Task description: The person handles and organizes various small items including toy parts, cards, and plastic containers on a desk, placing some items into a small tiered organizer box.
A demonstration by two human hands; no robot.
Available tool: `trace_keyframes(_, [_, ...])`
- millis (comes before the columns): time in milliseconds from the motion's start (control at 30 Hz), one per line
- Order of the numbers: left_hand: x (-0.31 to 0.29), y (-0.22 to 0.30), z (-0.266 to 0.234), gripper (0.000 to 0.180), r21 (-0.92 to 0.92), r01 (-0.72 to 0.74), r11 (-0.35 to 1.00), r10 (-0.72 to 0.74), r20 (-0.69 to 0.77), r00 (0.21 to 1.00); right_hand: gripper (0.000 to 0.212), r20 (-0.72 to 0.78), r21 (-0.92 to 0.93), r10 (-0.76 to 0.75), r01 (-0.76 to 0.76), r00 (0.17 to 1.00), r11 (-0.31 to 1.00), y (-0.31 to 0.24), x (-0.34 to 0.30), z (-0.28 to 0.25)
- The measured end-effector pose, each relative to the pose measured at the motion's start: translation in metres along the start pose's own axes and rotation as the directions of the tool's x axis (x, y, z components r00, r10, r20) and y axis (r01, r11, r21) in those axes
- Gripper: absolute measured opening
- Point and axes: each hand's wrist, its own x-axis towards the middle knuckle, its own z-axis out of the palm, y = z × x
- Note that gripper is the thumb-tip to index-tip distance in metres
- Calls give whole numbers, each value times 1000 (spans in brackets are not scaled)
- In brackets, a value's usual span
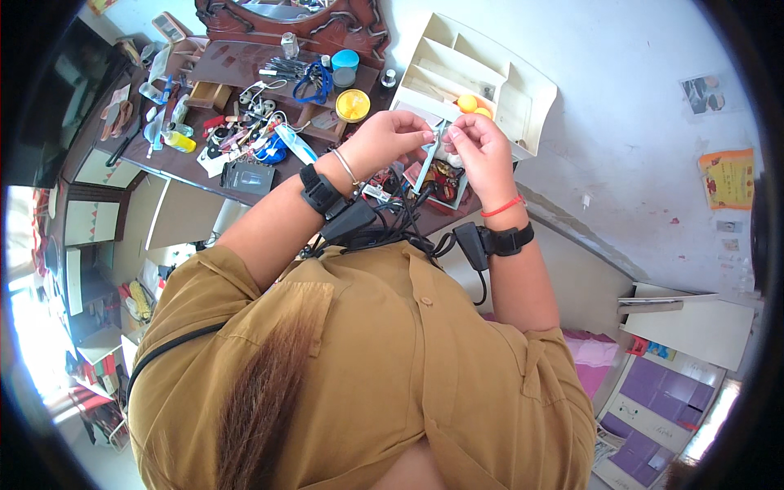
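Observation:
My left hand (398,137) and my right hand (482,151) meet over the right end of the dressing table, fingertips nearly touching. Both are closed in a pinch. Something thin and pale shows between them, too small to name. Just below lies a light-edged tray (419,175) holding red and dark small items (446,181), partly hidden by my right hand. Behind my fingers stands a cream organizer box (535,86) with several compartments. Small yellow and orange round things (467,104) sit at its near side.
The dark dressing table (245,61) carries a heap of small items, a yellow round container (353,105), a blue-lidded jar (345,59), a yellow bottle (180,141) and a blue band (313,82). A carved mirror frame (359,24) rises behind. The white wall (629,139) borders the right.

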Motion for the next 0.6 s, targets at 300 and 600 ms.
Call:
trace_keyframes(300, [14, -9, -53, 15, 410, -166, 897, 206, -56, 977, 6, -86, -39, 18, -22, 996, 999, 12, -4, -13])
trace_keyframes(600, [16, -136, -110, 13, 841, 85, 534, 56, -135, 989, 7, -73, -98, 109, -116, 991, 988, 34, -20, -25])
